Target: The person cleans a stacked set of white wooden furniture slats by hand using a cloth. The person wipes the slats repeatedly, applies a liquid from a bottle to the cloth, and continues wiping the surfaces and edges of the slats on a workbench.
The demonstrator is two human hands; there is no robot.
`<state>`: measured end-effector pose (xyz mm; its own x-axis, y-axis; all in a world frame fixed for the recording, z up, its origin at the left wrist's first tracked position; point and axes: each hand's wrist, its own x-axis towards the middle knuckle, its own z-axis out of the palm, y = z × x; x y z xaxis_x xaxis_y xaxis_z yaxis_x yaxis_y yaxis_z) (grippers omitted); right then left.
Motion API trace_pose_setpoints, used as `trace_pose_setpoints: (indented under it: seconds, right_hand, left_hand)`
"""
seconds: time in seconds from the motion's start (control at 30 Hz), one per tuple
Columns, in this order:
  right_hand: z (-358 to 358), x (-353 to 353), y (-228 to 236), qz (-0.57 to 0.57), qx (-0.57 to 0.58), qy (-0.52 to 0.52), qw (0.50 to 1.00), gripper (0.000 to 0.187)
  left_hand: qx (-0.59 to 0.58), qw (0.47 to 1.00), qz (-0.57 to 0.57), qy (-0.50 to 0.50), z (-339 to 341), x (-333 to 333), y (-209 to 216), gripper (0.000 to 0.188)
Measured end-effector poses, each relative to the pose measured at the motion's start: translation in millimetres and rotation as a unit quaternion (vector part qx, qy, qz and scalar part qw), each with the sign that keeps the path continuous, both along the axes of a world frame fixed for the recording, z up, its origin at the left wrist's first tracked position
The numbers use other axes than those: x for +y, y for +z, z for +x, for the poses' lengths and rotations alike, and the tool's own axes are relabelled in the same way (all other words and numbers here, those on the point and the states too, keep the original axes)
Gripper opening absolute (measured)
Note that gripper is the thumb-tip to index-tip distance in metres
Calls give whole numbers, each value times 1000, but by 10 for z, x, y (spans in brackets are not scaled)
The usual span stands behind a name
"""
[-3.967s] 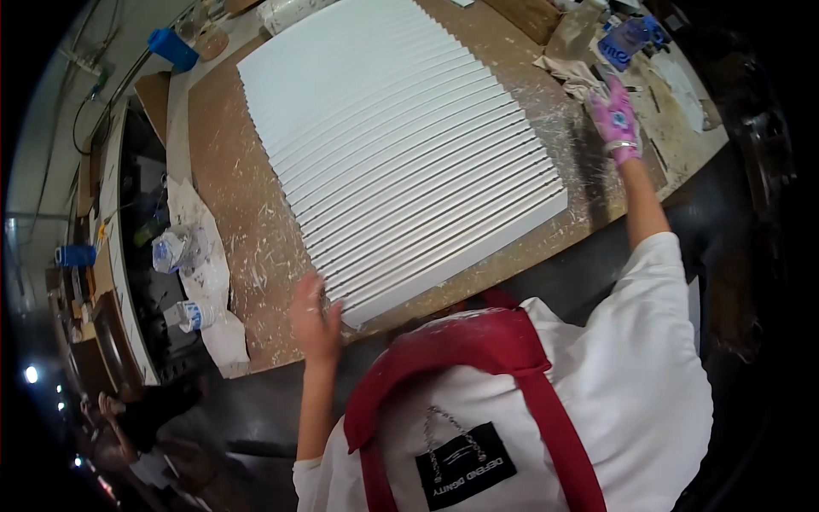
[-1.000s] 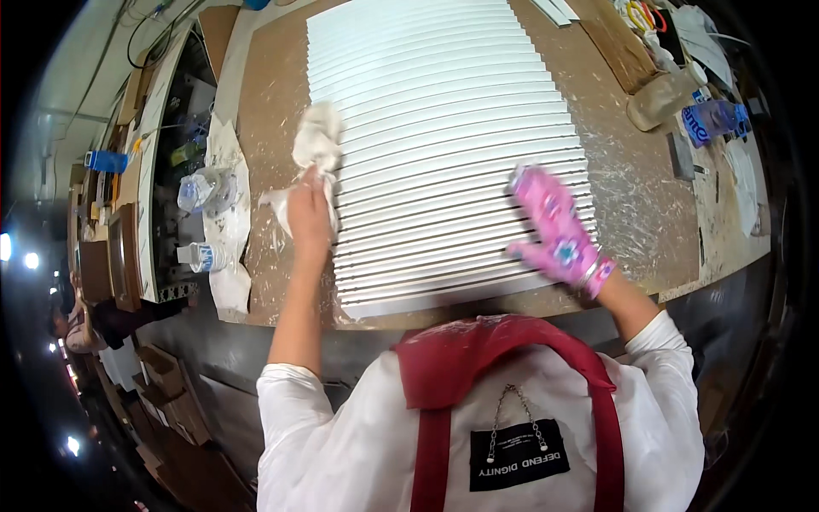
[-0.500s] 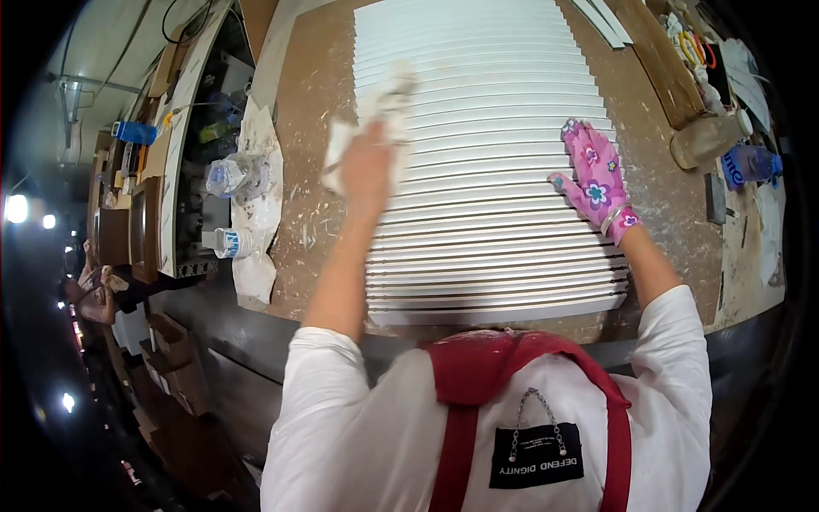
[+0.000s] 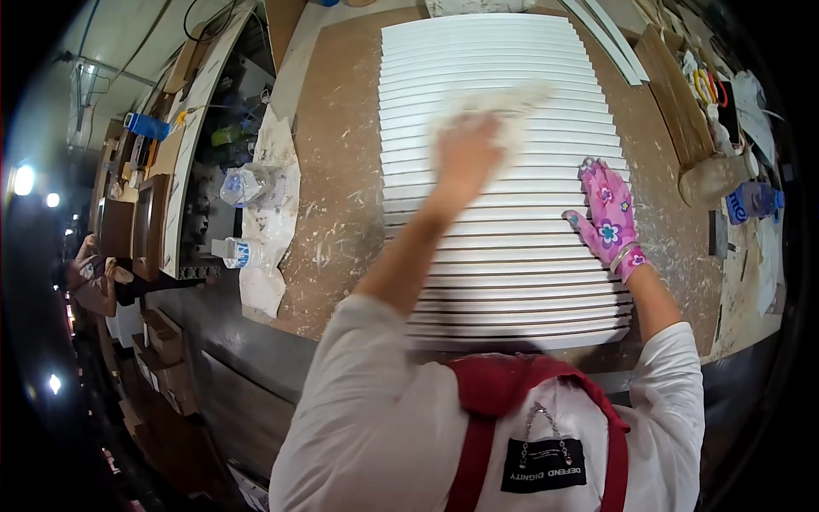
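A white slatted panel (image 4: 503, 205) lies on the worn brown worktop, its many thin slats running left to right. My bare left hand (image 4: 469, 154) presses a cream cloth (image 4: 522, 107) onto the upper middle of the slats; both are smeared by motion, and the fingers are closed over the cloth. At the panel's right edge, my right hand (image 4: 607, 209) rests flat in a pink flowered glove (image 4: 597, 183), fingers stretched out and thumb apart, holding nothing.
Clear plastic bottles (image 4: 243, 186) stand on a stained sheet (image 4: 277, 222) at the left. On the right are a cloudy jar (image 4: 715, 181), a blue-labelled bottle (image 4: 751, 201), a small dark block (image 4: 717, 233) and a tool-filled wooden box (image 4: 678, 102). Loose white strips (image 4: 610, 43) lie beyond. Another person (image 4: 92, 282) is far left.
My left hand has swept the cloth rightward from the panel's left edge to its middle. The right hand stays at the panel's right edge. The whole view has shifted slightly.
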<state>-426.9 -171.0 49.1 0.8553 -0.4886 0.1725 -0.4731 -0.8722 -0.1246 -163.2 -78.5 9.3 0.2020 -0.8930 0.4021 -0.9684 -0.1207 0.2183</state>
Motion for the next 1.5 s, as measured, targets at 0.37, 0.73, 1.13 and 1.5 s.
trace_pose_setpoints:
  seconds: [0.37,0.73,1.13,1.5]
  right_hand:
    - [711,-717,9,-79,-25,-2,997,61]
    - [1004,-770,-240,-79,-56,-9,995,54]
    - [893,-827,-165,-39,-46,-37,997,55]
    - [1024,-751,-66,-17,-49,-40,998,56]
  left_hand:
    - [48,998,-27,36,475,-680,472,39]
    - [-44,961,103,252,1939,597,-69,25]
    - [29,999,8,-19,435,-1314,56,39]
    - [0,980,-198,34,1631,-1555,414,25]
